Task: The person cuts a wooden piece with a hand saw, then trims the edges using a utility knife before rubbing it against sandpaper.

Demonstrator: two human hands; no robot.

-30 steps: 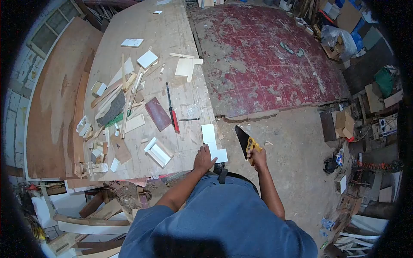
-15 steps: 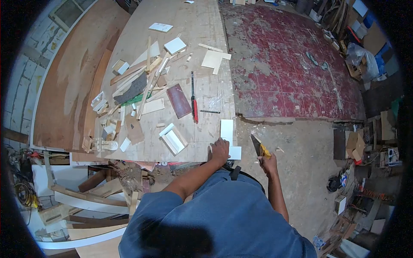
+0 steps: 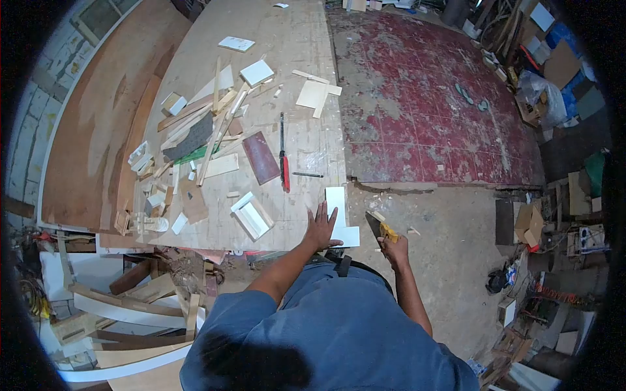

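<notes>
My left hand (image 3: pixel 320 228) lies flat at the near right corner of the wooden worktable (image 3: pixel 301 212), fingers stretched out and spread. It rests against a white L-shaped board (image 3: pixel 349 237), whose far arm runs along the table's right edge. Beyond the table edge, over the floor, my right hand (image 3: pixel 394 252) is closed around the yellow handle of a handsaw (image 3: pixel 376 225). The dark blade points forward and left, apart from the board. On the table in front lie a red-handled tool with a long dark blade (image 3: pixel 284 171) and a dark pencil-like stick (image 3: pixel 308 174).
A small white-and-wood box-like piece (image 3: pixel 252 216) and a reddish-brown block (image 3: pixel 261 158) lie left of my hands. Wood strips and offcuts (image 3: pixel 215 133) are heaped farther left. Curved boards (image 3: pixel 127 307) stand below the table's left end. Sandals (image 3: pixel 464 95) lie on the red floor.
My left hand has shifted from a curled grip at the board to lying flat with fingers spread. My right hand still holds the handsaw beside the table. The whole view has shifted slightly.
</notes>
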